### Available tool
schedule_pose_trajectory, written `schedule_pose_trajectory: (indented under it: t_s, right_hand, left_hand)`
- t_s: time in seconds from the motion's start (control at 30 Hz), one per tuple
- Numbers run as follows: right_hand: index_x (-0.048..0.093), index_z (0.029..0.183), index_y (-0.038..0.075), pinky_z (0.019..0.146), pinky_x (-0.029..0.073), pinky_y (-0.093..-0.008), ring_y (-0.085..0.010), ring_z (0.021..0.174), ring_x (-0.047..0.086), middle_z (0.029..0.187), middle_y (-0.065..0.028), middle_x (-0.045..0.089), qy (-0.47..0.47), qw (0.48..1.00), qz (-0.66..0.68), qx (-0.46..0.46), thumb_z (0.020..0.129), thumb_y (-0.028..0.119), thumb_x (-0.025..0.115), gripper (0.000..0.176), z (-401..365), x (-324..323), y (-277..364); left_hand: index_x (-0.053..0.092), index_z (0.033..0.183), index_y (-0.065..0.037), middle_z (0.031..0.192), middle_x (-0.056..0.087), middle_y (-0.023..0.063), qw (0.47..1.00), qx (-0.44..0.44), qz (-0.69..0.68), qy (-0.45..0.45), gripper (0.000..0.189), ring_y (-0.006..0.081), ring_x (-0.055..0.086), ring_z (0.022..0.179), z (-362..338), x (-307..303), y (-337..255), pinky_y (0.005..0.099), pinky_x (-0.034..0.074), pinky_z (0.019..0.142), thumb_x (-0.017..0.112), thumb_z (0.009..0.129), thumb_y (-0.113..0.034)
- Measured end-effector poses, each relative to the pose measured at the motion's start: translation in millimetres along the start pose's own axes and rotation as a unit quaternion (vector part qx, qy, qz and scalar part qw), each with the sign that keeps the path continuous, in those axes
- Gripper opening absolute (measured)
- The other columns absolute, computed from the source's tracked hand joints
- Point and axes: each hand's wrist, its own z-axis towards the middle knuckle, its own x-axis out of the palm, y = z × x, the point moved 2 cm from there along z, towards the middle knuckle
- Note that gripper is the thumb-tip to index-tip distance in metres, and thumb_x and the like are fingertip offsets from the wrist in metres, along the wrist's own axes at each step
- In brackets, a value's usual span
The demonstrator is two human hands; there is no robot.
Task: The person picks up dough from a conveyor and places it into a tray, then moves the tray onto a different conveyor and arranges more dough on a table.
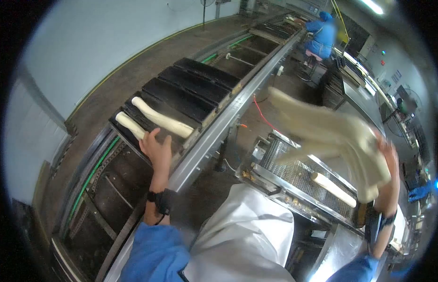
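You wear blue sleeves (155, 251), a creased, slightly shiny white apron (242, 235), and a black strap (161, 199) around each wrist.

Cream dough strips (162, 118), black trays (193, 87), blue sleeves (153, 254), plain white apron (242, 225), grey floor (111, 87) edged by a yellow line (116, 66), bright green strips (93, 181).

The right hand (387, 152) grips blurred pale dough (341, 136) while the left hand (157, 149) touches a dough roll (129, 124) on a black tray (116, 123).
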Motion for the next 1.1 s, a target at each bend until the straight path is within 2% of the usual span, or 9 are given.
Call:
schedule_pose_trajectory:
  t_s: [0.07,0.13,0.23,0.4,0.47,0.53,0.73,0.93,1.1]
  right_hand:
    - [0.054,0.128,0.003,0.097,0.042,-0.0325,-0.0224,0.11,0.057,0.12,-0.0147,0.059,0.265,0.959,0.081,-0.064,0.09,0.033,0.055,0.049,46,86,32]
    - [0.054,0.129,0.004,0.105,0.036,-0.0445,-0.0254,0.128,0.044,0.133,-0.015,0.052,0.278,0.95,-0.005,-0.141,0.086,0.035,0.055,0.053,98,124,19]
    - [0.062,0.12,0.007,0.096,0.04,-0.0278,-0.0164,0.105,0.056,0.114,-0.0069,0.063,0.223,0.953,-0.105,-0.179,0.081,0.011,0.059,0.039,123,157,2]
    - [0.062,0.114,0.003,0.1,0.04,-0.0375,-0.0287,0.114,0.054,0.121,-0.0159,0.059,0.231,0.91,-0.34,-0.042,0.073,0.013,0.072,0.044,128,127,-152]
    - [0.059,0.121,0.004,0.092,0.047,-0.0393,-0.0314,0.107,0.057,0.12,-0.0174,0.058,0.255,0.774,-0.568,-0.115,0.071,0.008,0.068,0.051,119,82,-245]
    - [0.059,0.119,0.005,0.096,0.043,-0.0437,-0.0352,0.115,0.051,0.12,-0.0178,0.057,0.229,0.791,-0.557,0.105,0.068,0.011,0.07,0.053,93,49,-306]
    - [0.059,0.114,0.009,0.09,0.047,-0.0442,-0.0313,0.112,0.053,0.123,-0.015,0.052,0.124,0.665,-0.736,-0.003,0.068,0.025,0.075,0.052,51,28,-339]
    - [0.062,0.103,0.002,0.07,0.049,-0.0343,-0.0216,0.082,0.063,0.094,-0.0129,0.065,-0.055,0.94,-0.33,0.065,0.07,0.025,0.073,0.042,46,-51,-335]
    - [0.056,0.102,0.004,0.09,0.045,-0.0319,-0.0187,0.098,0.055,0.102,-0.0077,0.058,-0.324,0.915,0.237,0.042,0.086,0.024,0.066,0.028,-79,-151,-240]
  left_hand:
    - [0.056,0.12,-0.009,0.141,0.036,0.0223,0.999,-0.021,-0.007,-0.023,0.046,0.041,0.016,0.138,-6,-6,14,0.0493,0.011,0.114,0.07,0.079,-0.022]
    - [0.056,0.119,-0.009,0.141,0.036,0.0212,0.999,0.024,-0.034,-0.029,0.044,0.0411,0.016,0.138,-12,-16,27,0.0494,0.012,0.113,0.07,0.079,-0.021]
    - [0.055,0.118,-0.01,0.142,0.036,0.02,1.0,0.009,-0.003,-0.021,0.042,0.0409,0.017,0.137,-16,-32,35,0.0502,0.015,0.113,0.069,0.08,-0.019]
    - [0.055,0.119,-0.012,0.14,0.037,0.0187,0.999,0.013,0.014,-0.029,0.042,0.0407,0.018,0.137,-32,-59,40,0.0507,0.017,0.112,0.069,0.079,-0.016]
    - [0.055,0.119,-0.013,0.14,0.038,0.0183,1.0,0.001,0.017,-0.024,0.042,0.0404,0.018,0.137,-40,-67,38,0.0507,0.018,0.112,0.069,0.079,-0.014]
    - [0.055,0.118,-0.014,0.139,0.039,0.0168,0.997,0.046,0.047,-0.037,0.042,0.0386,0.019,0.137,-42,-72,36,0.0506,0.018,0.112,0.068,0.079,-0.011]
    - [0.059,0.114,-0.007,0.127,0.053,0.0136,0.983,0.146,-0.105,0.042,0.04,0.0287,0.049,0.121,-21,-40,-18,0.0381,0.037,0.104,0.068,0.075,-0.003]
    - [0.054,0.123,-0.01,0.13,0.046,0.0197,0.957,0.253,-0.018,0.14,0.053,0.0383,0.044,0.121,0,25,-64,0.0433,0.036,0.103,0.07,0.073,-0.007]
    - [0.059,0.114,-0.005,0.115,0.057,0.019,0.938,0.29,0.099,0.163,0.045,0.0392,0.05,0.11,14,26,-53,0.0446,0.04,0.097,0.073,0.072,-0.01]
